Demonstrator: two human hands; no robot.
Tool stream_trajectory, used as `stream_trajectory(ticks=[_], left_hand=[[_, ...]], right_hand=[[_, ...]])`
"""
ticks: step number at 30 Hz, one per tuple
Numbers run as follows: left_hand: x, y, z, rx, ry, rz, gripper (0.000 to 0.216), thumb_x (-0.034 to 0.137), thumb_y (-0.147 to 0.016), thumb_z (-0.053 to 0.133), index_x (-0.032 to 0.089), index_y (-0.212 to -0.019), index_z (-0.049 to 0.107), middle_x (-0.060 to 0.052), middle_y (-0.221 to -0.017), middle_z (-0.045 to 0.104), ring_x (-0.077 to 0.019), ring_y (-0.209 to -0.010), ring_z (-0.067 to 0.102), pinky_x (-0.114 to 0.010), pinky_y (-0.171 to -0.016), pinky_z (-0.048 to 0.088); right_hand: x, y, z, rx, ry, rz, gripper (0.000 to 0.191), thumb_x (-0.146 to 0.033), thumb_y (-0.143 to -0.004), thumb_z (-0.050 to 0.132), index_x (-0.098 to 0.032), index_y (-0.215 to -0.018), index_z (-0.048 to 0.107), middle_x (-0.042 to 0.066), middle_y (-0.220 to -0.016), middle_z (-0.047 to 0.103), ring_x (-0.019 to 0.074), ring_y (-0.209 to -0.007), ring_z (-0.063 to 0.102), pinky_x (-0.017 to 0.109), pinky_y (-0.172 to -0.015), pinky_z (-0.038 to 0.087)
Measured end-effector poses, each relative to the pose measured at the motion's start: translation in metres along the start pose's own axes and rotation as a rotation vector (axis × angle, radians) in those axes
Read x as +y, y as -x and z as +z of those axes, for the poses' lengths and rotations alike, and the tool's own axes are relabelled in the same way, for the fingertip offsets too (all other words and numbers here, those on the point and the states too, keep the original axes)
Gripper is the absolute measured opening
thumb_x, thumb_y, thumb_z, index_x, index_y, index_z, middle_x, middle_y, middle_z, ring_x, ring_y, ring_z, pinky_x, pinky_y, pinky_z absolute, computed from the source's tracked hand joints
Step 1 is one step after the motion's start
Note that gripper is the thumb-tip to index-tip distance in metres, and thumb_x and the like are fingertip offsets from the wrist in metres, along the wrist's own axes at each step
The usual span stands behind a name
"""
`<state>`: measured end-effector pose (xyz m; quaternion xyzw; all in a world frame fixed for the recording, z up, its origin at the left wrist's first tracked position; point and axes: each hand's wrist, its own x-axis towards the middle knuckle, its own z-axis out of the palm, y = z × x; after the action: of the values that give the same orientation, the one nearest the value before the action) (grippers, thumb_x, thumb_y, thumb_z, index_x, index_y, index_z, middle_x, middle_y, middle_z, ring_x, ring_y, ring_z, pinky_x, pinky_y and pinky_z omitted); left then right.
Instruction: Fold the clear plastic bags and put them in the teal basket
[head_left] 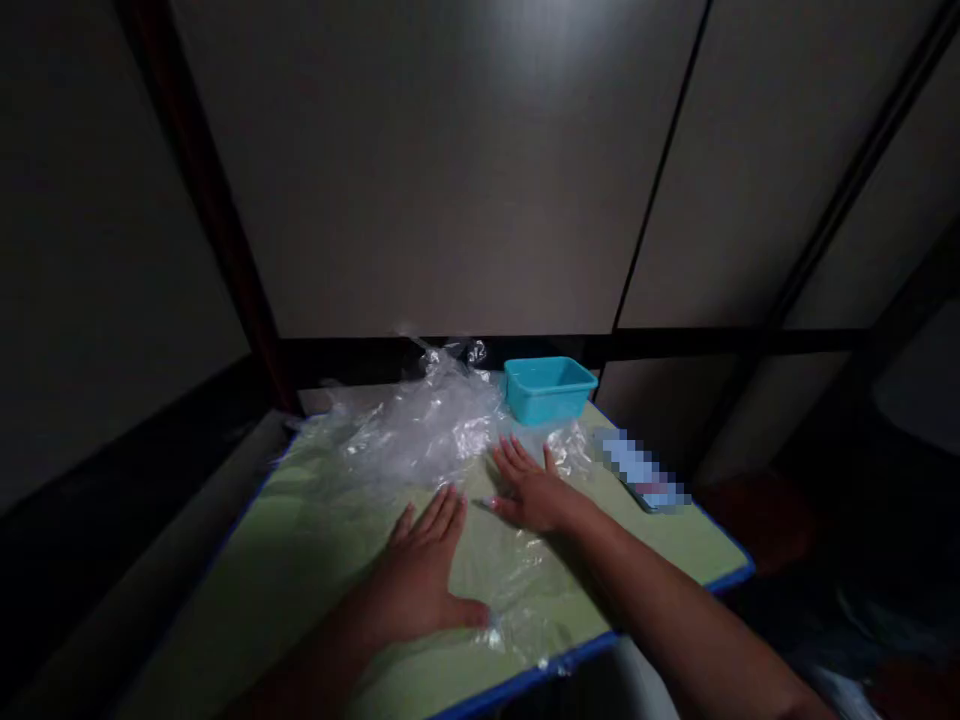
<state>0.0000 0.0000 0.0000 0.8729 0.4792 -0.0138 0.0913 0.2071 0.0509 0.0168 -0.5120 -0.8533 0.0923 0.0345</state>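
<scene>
Clear plastic film (420, 430) lies crumpled in a heap at the back of the table, and a thinner, flatter stretch of it runs toward the front edge. My left hand (427, 575) rests palm down over the flat part, fingers stretched out and thumb spread to the right. Farther forward and to the right, my right hand (529, 490) is spread out, its fingertips close to the heap. Neither hand grips anything. A turquoise plastic basket (551, 405) stands just beyond my right hand; its inside looks bare from here.
The pale green table (277, 560) has a blue edge. On its right side lies a flat item (645, 475), blurred out by pixels. Large panelled doors (450, 200) rise directly behind the table. The surroundings are dark.
</scene>
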Motion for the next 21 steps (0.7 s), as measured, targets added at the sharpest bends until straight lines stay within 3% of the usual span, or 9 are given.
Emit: stream_trajectory(ticks=[5, 13, 21], left_hand=[[0.000, 0.003, -0.002, 0.001, 0.006, 0.001, 0.116, 0.077, -0.056, 0.049, 0.010, -0.141, 0.007, -0.012, -0.146, -0.002, -0.0282, -0.134, -0.005, -0.051, -0.107, 0.004], [-0.001, 0.002, -0.002, 0.002, -0.014, -0.008, 0.116, 0.080, -0.056, 0.045, 0.011, -0.141, 0.007, -0.013, -0.146, -0.002, -0.0283, -0.134, -0.004, -0.050, -0.107, 0.004], [-0.001, 0.002, -0.002, -0.003, -0.022, -0.013, 0.115, 0.077, -0.056, 0.048, 0.011, -0.141, 0.007, -0.012, -0.146, -0.002, -0.0287, -0.134, -0.003, -0.050, -0.107, 0.005]], right_hand=[[0.001, -0.006, 0.006, -0.046, 0.026, 0.089, 0.082, -0.065, -0.080, 0.026, -0.019, -0.142, -0.003, 0.008, -0.146, -0.011, 0.0254, -0.133, -0.015, 0.060, -0.094, -0.017], [0.028, -0.014, 0.004, -0.032, 0.059, 0.312, 0.071, -0.058, -0.085, 0.023, -0.026, -0.141, -0.005, 0.005, -0.145, -0.018, 0.0240, -0.132, -0.019, 0.063, -0.094, -0.011], [0.038, -0.019, 0.007, 0.046, 0.106, 0.379, 0.065, -0.052, -0.087, 0.026, -0.029, -0.141, -0.002, 0.005, -0.146, -0.017, 0.0233, -0.132, -0.017, 0.063, -0.095, -0.007]])
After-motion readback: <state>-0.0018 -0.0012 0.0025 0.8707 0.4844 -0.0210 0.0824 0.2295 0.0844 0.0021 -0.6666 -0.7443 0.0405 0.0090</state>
